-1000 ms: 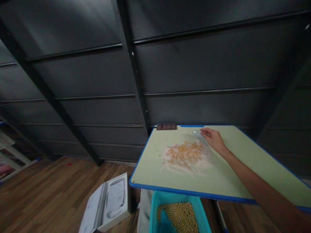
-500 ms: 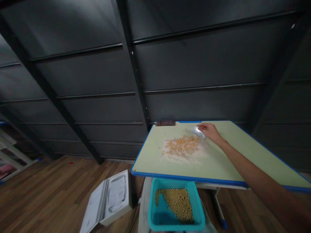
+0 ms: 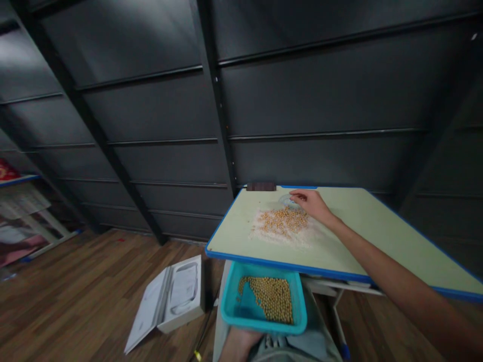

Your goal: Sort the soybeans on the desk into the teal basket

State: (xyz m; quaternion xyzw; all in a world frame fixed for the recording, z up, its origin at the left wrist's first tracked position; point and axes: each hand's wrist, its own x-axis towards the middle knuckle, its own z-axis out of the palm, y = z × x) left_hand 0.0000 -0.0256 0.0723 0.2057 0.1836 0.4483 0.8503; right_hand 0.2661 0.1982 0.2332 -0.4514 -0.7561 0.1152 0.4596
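Note:
My right hand (image 3: 311,203) reaches over the light table, fingers pinched on a clear plastic piece (image 3: 286,201) whose exact kind I cannot make out. Just in front of it lies a spread of yellow soybean-like beans (image 3: 285,221) in a pale powder (image 3: 302,239). Below the table's near edge is a teal plastic basin (image 3: 230,311), partly filled with greenish-yellow beans (image 3: 277,299). My left hand (image 3: 243,339) holds the basin from beneath its near rim; the fingers are hidden under it.
The table (image 3: 377,231) has a blue edge, with a dark brown block (image 3: 261,186) at its back. An open white box (image 3: 184,289) stands on the wooden floor at the left. Behind the table rises a dark panelled wall (image 3: 320,95).
My right hand has moved left with the clear plastic piece along the far side of the beans. The basin sits higher in view, and my left hand now shows beneath it.

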